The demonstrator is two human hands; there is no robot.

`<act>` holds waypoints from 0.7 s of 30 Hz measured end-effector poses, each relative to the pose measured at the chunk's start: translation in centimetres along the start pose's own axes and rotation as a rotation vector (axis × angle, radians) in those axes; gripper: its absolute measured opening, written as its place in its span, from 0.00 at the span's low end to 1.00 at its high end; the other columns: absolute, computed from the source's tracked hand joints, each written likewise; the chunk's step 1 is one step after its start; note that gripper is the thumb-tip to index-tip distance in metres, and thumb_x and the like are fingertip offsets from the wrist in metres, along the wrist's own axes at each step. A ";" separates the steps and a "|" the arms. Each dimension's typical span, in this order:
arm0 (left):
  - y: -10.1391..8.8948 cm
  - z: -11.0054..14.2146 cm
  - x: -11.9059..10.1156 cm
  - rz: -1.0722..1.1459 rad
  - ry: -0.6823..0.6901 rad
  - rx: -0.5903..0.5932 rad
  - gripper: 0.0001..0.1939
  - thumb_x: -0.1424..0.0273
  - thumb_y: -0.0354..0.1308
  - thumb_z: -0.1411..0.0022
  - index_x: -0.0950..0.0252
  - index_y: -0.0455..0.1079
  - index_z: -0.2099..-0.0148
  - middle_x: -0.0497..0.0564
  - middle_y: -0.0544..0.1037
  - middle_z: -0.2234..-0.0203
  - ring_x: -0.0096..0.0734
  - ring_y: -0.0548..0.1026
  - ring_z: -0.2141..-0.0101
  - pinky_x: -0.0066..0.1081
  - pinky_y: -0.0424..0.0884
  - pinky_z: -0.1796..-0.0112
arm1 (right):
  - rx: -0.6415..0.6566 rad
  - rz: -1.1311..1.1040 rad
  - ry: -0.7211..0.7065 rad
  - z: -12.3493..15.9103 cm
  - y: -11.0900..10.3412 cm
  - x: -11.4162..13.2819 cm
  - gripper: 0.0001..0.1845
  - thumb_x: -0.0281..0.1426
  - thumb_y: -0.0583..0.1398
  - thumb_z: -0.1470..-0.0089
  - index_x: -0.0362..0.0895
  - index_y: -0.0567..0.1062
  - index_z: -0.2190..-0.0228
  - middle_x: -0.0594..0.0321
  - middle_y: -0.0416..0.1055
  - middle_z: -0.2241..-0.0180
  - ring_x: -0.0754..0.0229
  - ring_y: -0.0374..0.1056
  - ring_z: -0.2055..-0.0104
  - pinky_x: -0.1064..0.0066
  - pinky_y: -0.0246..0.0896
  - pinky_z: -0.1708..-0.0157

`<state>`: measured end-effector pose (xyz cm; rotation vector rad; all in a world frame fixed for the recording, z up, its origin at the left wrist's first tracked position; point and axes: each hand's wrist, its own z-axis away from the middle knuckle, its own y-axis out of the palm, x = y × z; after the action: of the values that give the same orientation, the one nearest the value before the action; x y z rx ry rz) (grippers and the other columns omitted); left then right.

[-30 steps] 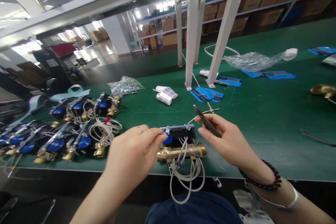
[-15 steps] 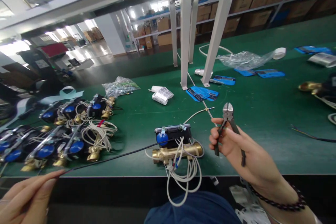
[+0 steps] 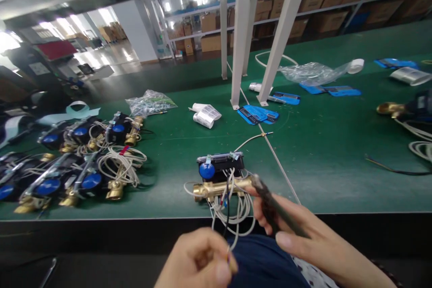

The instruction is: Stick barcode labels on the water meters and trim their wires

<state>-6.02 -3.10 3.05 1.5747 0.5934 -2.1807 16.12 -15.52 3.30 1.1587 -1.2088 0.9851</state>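
Note:
Directly ahead at the bench edge sits a brass meter body with a black housing and a blue round cap. Coils of grey cable hang from it over the edge. A thin black cable runs down from the meter to my left hand, which is closed on its end in front of the bench. My right hand holds dark-handled cutting pliers, blurred by motion, their jaws beside the right end of the brass body.
Several similar meters stand in rows on the left, with a plastic bag behind. White label rolls and blue cards lie beyond my meter, near metal posts. Another meter is at the right.
My left hand has come in from the far left to the middle, and the black cable now hangs downward. The pliers in my right hand have moved left and lower, toward the meter.

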 end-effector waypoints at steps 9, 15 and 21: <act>4.1 -3.7 -2.0 0.017 0.111 -0.051 0.25 0.50 0.53 0.39 0.67 0.75 0.67 0.49 0.70 0.75 0.24 0.62 0.76 0.25 0.60 0.73 | -0.295 0.120 -0.239 0.0 3.9 -2.4 0.16 0.34 0.64 0.48 0.53 0.68 0.56 0.63 0.71 0.60 0.64 0.69 0.65 0.75 0.68 0.61; 4.2 -3.0 -2.0 -0.171 0.357 -0.065 0.13 0.66 0.53 0.35 0.64 0.77 0.66 0.50 0.77 0.73 0.28 0.74 0.70 0.24 0.69 0.65 | -0.339 0.284 -0.395 -0.9 4.1 -2.2 0.10 0.26 0.58 0.43 0.53 0.67 0.61 0.70 0.68 0.69 0.71 0.67 0.69 0.85 0.65 0.66; 4.1 -2.9 -1.2 -0.560 0.664 -0.327 0.18 0.83 0.49 0.38 0.64 0.74 0.52 0.51 0.76 0.70 0.24 0.74 0.70 0.19 0.70 0.68 | -0.342 0.338 -0.298 -0.2 2.9 -2.1 0.12 0.29 0.58 0.42 0.55 0.68 0.56 0.70 0.69 0.69 0.71 0.68 0.68 0.87 0.65 0.65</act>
<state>-1.14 -4.86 2.93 2.1057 1.6667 -1.6952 13.10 -14.80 1.58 0.8634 -1.7787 0.8226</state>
